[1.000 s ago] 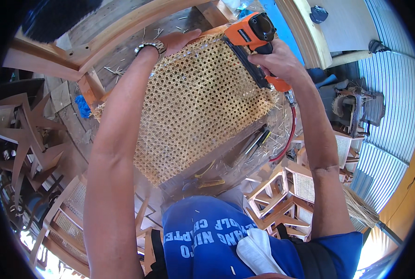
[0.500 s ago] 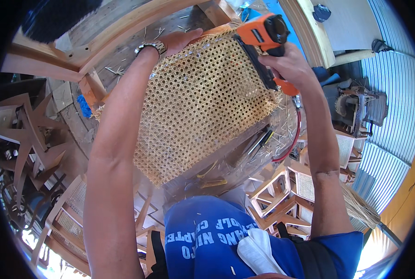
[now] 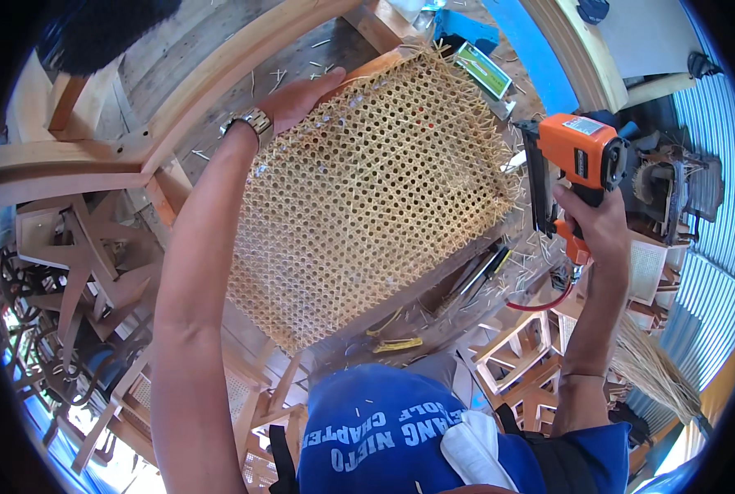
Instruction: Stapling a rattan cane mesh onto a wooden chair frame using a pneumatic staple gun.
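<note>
A woven cane panel with frayed strand ends lies over a wooden frame in front of me. At its far left edge, my left hand holds the frame and cane; some of its fingers are hidden, and a metal watch is on that wrist. My right hand is wrapped round the handle of an orange and black pneumatic stapler. The stapler is raised to the right of the panel, apart from it. A red air hose runs from its lower end.
A pen, a yellow cutter and cane scraps lie on the worktable. A green box sits beyond the panel. Wooden beams stand at the far left, chair frames at the lower right.
My right hand has lifted the stapler off the panel's far right part and moved it right and nearer. The green box now shows. My left hand stays at the panel's edge.
</note>
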### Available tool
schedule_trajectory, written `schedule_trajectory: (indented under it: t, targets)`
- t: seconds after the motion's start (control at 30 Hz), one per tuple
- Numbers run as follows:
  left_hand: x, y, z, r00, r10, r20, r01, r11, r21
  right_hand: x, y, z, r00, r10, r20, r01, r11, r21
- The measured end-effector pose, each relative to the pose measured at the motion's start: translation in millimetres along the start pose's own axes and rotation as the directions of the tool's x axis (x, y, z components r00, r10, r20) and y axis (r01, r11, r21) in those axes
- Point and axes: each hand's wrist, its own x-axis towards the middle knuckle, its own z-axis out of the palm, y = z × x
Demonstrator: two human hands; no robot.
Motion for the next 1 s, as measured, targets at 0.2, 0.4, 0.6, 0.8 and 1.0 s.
schedule_trajectory:
  t: [0.2, 0.4, 0.6, 0.8, 1.0]
  targets:
    - [-3.2, -2.3, -5.4, 0.994, 0.005, -0.109, 0.009, 0.991, 0.132, 11.4, -11.0, 9.2, 0.978, -0.185, 0.092, 0.189, 0.982, -0.03]
    - [-14.2, 19.8, -4.7, 0.999, -0.047, 0.009, 0.046, 0.992, 0.115, 23.4, -41.4, 35.8, 0.911, -0.365, 0.191, 0.365, 0.93, 0.037]
    - [-8.0, 1.0, -7.0, 0.999, -0.024, -0.021, 0.026, 0.99, 0.138, 27.4, -92.3, 71.9, 0.905, -0.244, 0.348, 0.296, 0.95, -0.103]
    - [1.2, 2.9, -7.2, 0.999, -0.031, -0.019, 0.034, 0.987, 0.158, 49.1, -89.0, 102.4, 0.876, -0.298, 0.379, 0.355, 0.931, -0.088]
    - [1.7, -0.8, -1.1, 0.992, 0.043, -0.123, -0.018, 0.98, 0.196, 49.3, -100.6, 113.7, 0.903, -0.248, 0.351, 0.326, 0.927, -0.184]
